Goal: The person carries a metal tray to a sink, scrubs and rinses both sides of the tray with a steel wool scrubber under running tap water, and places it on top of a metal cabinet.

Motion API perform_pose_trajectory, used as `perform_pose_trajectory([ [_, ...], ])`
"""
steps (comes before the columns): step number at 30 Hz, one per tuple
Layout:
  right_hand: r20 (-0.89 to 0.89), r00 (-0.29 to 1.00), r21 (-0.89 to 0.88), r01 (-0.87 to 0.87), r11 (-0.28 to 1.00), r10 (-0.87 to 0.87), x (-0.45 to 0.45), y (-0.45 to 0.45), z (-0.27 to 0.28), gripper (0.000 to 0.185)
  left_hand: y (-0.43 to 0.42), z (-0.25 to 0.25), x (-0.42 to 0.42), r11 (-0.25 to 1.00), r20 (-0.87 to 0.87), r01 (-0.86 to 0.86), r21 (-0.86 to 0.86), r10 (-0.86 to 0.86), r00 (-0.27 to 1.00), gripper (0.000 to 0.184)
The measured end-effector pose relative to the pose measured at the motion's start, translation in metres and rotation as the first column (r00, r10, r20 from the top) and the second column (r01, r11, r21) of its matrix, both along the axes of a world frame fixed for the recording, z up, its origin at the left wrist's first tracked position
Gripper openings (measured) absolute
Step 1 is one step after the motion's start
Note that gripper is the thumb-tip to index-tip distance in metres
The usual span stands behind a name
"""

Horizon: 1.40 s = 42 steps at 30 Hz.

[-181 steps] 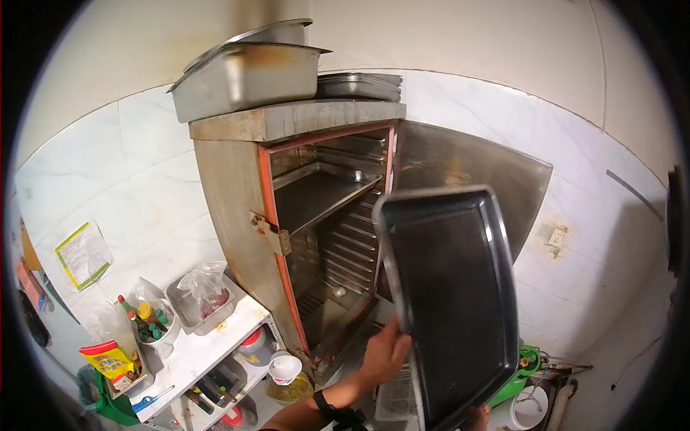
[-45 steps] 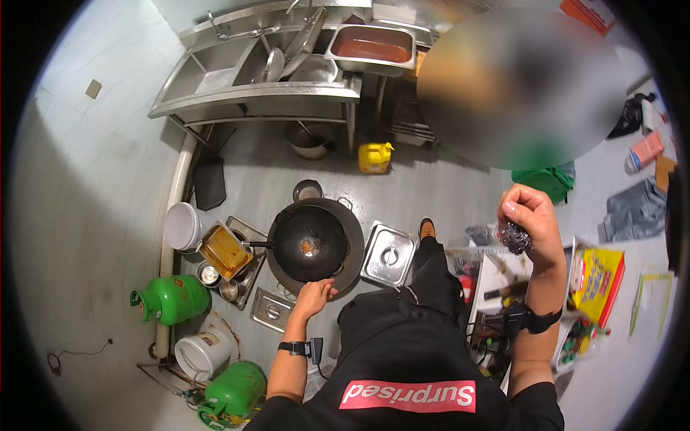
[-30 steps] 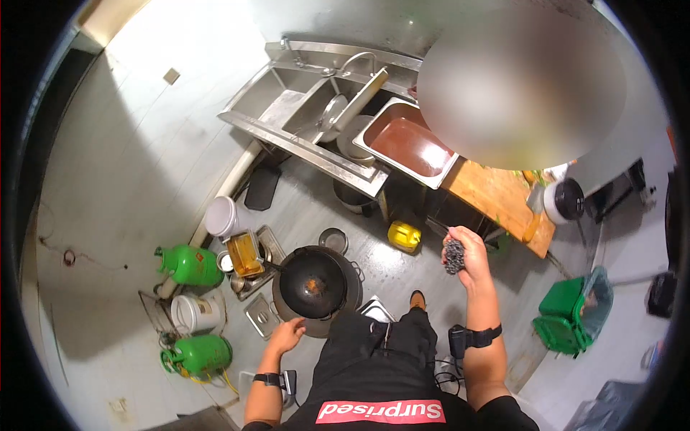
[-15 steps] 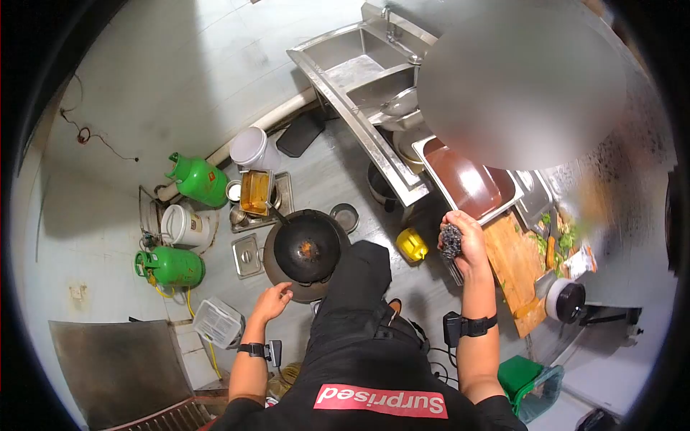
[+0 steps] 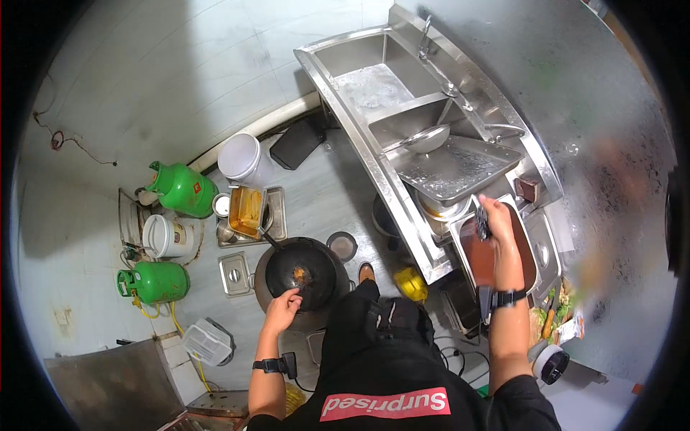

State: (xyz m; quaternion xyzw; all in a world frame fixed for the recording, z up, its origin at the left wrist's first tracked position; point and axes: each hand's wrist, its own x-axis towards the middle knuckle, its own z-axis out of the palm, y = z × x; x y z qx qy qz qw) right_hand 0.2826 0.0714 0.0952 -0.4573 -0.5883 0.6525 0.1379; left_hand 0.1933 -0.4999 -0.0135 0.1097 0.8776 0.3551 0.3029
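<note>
My right hand is wrapped round a dark grey steel wool scourer. It hangs over the rim of a deep steel pan of reddish-brown liquid, beside the sink. My left hand is by the near rim of a black wok, its fingers loosely bent with nothing visible in them. Whether the fingertips touch the wok rim I cannot tell. Inside the wok lies a small orange-brown patch of residue. A long dark handle sticks out from its far left side.
Ahead is a two-basin steel sink with a large wet tray and a strainer or ladle-like bowl. Green gas cylinders and a white bucket stand at left. A yellow container sits by my foot.
My view has shifted toward the sink. The right hand with the scourer has moved forward and right, over the pan of liquid. My left hand has come closer to the wok rim.
</note>
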Motion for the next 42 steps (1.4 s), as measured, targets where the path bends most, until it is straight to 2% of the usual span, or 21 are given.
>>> perform_pose_trajectory([
  [2, 0.063, 0.998, 0.012, 0.030, 0.999, -0.031, -0.025, 0.016, -0.002, 0.034, -0.012, -0.001, -0.014, 0.999, 0.002, -0.046, 0.005, 0.046, 0.999, 0.036],
  [3, 0.061, 0.998, 0.032, 0.004, 0.999, -0.006, -0.032, 0.043, -0.032, 0.040, -0.016, 0.002, -0.023, 0.997, -0.012, -0.071, 0.013, 0.071, 0.997, 0.036],
  [4, 0.142, 0.989, 0.209, 0.010, 0.978, -0.041, -0.039, 0.066, -0.062, 0.038, -0.021, 0.006, -0.031, 0.995, -0.031, -0.097, 0.025, 0.097, 0.995, 0.036],
  [6, 0.231, 0.968, 0.350, 0.007, 0.937, -0.093, -0.048, 0.094, -0.089, 0.042, -0.030, 0.009, -0.044, 0.980, -0.020, -0.186, 0.066, 0.188, 0.982, 0.036],
  [7, 0.298, 0.949, 0.374, -0.018, 0.927, -0.102, -0.050, 0.098, -0.084, 0.047, -0.035, 0.008, -0.046, 0.968, -0.009, -0.235, 0.088, 0.236, 0.972, 0.036],
  [8, 0.348, 0.927, 0.412, -0.014, 0.911, -0.143, -0.056, 0.101, -0.080, 0.045, -0.040, 0.007, -0.048, 0.953, 0.002, -0.284, 0.110, 0.285, 0.958, 0.036],
  [9, 0.225, 0.959, 0.294, 0.101, 0.950, -0.172, -0.057, 0.114, -0.095, 0.036, -0.048, 0.003, -0.052, 0.956, 0.011, -0.264, 0.128, 0.265, 0.964, 0.038],
  [10, 0.119, 0.974, 0.252, 0.158, 0.955, -0.193, -0.054, 0.129, -0.116, 0.026, -0.052, 0.003, -0.054, 0.949, 0.017, -0.287, 0.127, 0.287, 0.958, 0.038],
  [12, 0.154, 0.975, 0.237, 0.120, 0.964, -0.159, -0.047, 0.151, -0.139, 0.018, -0.057, 0.003, -0.058, 0.939, 0.034, -0.324, 0.114, 0.322, 0.946, 0.039],
  [15, 0.045, 0.967, -0.005, 0.249, 0.968, -0.249, -0.058, 0.101, -0.075, 0.015, -0.063, 0.008, -0.066, 0.919, 0.063, -0.393, 0.042, 0.390, 0.919, 0.039],
  [19, 0.097, 0.965, -0.071, 0.249, 0.966, -0.242, -0.062, 0.090, -0.050, 0.016, -0.065, 0.030, -0.097, 0.885, 0.110, -0.465, 0.010, 0.461, 0.880, 0.040],
  [22, 0.149, 0.960, -0.175, 0.260, 0.950, -0.235, -0.066, 0.093, -0.038, 0.020, -0.071, 0.038, -0.150, 0.851, 0.154, -0.524, 0.028, 0.514, 0.844, 0.040],
  [24, 0.238, 0.952, -0.195, 0.242, 0.950, -0.194, -0.077, 0.092, -0.013, 0.023, -0.072, 0.033, -0.206, 0.879, 0.161, -0.476, 0.031, 0.466, 0.870, 0.045],
  [26, 0.283, 0.936, -0.151, 0.258, 0.954, -0.209, -0.073, 0.096, -0.017, 0.023, -0.055, 0.037, -0.276, 0.888, 0.196, -0.459, 0.024, 0.446, 0.873, 0.045],
  [27, 0.267, 0.922, -0.159, 0.328, 0.931, -0.280, -0.074, 0.096, -0.023, 0.020, -0.042, 0.035, -0.315, 0.903, 0.238, -0.429, 0.040, 0.408, 0.881, 0.044],
  [30, 0.370, 0.854, -0.008, 0.397, 0.918, -0.366, -0.081, 0.085, -0.024, 0.018, 0.026, 0.037, -0.445, 0.992, 0.272, -0.124, -0.032, 0.128, 0.954, 0.042],
  [31, 0.349, 0.859, -0.052, 0.416, 0.908, -0.374, -0.079, 0.084, -0.027, 0.014, 0.041, 0.025, -0.486, 0.992, 0.327, -0.124, 0.029, 0.108, 0.939, 0.040],
  [33, 0.348, 0.820, -0.008, 0.487, 0.873, -0.454, -0.075, 0.079, -0.038, 0.009, 0.104, 0.035, -0.551, 0.996, 0.295, -0.026, 0.084, 0.000, 0.956, 0.038],
  [37, 0.394, 0.778, 0.073, 0.506, 0.860, -0.490, -0.074, 0.076, -0.044, 0.003, 0.158, 0.028, -0.624, 0.981, 0.286, 0.017, 0.193, -0.073, 0.955, 0.036],
  [40, 0.387, 0.762, 0.061, 0.541, 0.839, -0.519, -0.083, 0.074, -0.038, 0.005, 0.177, 0.040, -0.646, 0.984, 0.275, 0.117, 0.132, -0.150, 0.950, 0.036],
  [42, 0.301, 0.768, 0.025, 0.587, 0.809, -0.566, -0.091, 0.068, -0.029, 0.008, 0.188, 0.049, -0.658, 0.973, 0.226, 0.212, 0.094, -0.228, 0.947, 0.037],
])
